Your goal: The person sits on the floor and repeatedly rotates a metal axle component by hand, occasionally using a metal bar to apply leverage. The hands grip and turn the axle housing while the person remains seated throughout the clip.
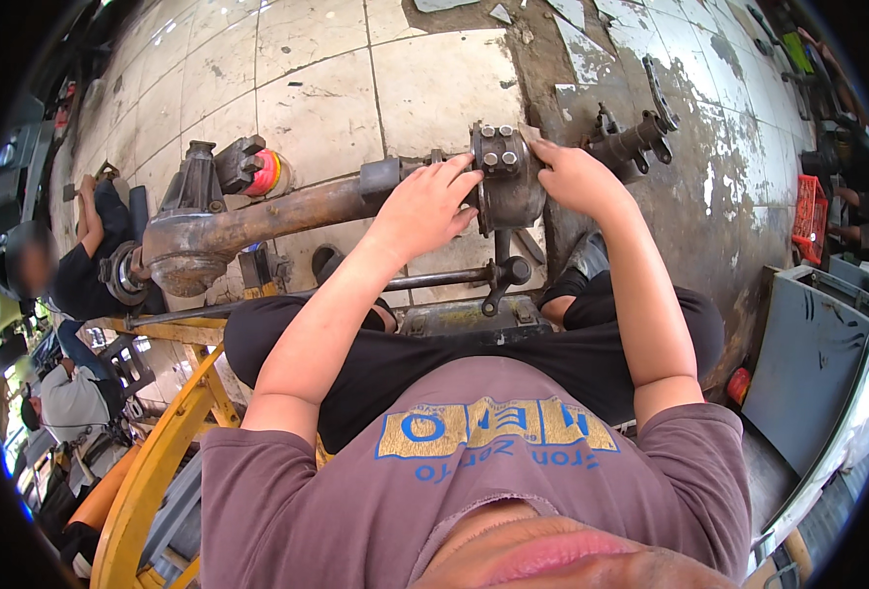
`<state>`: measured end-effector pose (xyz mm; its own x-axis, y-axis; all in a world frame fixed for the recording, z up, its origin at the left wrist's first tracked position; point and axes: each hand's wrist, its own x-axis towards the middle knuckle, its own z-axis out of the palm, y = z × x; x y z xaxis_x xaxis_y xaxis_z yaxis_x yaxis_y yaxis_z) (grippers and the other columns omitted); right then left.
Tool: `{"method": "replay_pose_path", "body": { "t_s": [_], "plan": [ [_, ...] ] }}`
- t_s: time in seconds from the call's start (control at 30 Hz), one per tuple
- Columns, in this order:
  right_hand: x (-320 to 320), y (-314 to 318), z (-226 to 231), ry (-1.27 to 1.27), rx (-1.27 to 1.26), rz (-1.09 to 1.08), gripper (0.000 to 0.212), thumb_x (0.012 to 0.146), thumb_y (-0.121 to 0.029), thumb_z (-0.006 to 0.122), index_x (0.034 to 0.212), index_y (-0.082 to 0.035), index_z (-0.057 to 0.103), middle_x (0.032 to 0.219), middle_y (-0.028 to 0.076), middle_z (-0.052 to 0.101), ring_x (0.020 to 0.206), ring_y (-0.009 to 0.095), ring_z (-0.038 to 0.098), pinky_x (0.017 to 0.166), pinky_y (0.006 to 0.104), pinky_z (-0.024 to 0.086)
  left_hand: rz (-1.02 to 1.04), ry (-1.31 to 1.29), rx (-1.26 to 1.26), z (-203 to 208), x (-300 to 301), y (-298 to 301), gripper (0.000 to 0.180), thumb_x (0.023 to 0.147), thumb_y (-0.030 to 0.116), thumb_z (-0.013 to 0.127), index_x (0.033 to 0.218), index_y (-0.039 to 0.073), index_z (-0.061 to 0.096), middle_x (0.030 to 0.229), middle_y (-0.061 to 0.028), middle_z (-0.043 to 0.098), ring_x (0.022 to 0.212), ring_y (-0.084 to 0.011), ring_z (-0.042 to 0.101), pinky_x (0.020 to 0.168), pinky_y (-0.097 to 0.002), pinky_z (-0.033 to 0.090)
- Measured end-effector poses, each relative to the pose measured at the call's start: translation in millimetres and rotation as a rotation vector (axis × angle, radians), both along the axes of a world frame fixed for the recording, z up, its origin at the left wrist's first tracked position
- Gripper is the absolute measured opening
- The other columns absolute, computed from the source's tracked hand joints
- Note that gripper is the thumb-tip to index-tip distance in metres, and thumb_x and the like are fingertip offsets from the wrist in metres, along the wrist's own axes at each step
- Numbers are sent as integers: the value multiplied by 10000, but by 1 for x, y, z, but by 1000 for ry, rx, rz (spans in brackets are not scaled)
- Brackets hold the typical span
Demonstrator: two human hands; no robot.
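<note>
A rusty vehicle axle [292,214] lies across the floor in front of me, with a bulky differential housing [181,257] toward its left end. At its right end sits a dark, rounded steering knuckle [515,196] with several bright bolt heads on a top plate. My left hand [426,201] rests against the knuckle's left flange, fingers spread and thumb lower down. On the other side my right hand [579,179] has its fingers pinched at the knuckle's upper right edge. A small, flat brownish piece [529,132] shows at those fingertips; its kind is unclear.
A steering rod [434,281] runs nearer to me, below the axle. Another metal shaft part [632,142] lies at the right. A yellow frame [155,481] stands at the left, near a crouching person [91,250]. A grey cabinet [807,363] and red crate [809,211] are at far right.
</note>
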<state>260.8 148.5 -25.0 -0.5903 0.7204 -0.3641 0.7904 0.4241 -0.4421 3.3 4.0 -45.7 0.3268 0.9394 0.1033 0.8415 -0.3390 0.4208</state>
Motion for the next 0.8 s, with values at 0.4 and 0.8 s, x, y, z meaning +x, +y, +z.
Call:
{"method": "replay_pose_path", "body": {
  "t_s": [0.4,0.8],
  "plan": [
    [0,-8,-6,1,29,31,543,983,-195,562,1480,-3,669,1555,257,635,1330,433,683,1147,516,539,-7,13,1,-1,0,1,551,974,298,823,1438,73,630,1640,-154,563,1354,-381,650,1145,-480,539],
    [-11,-5,13,-220,-94,73,624,982,-173,549,1562,57,567,1594,291,590,1367,444,655,1173,514,523,-8,11,-76,3,2,3,556,977,290,821,1442,67,614,1640,-164,559,1329,-392,657,1124,-484,546]
  ]
}}
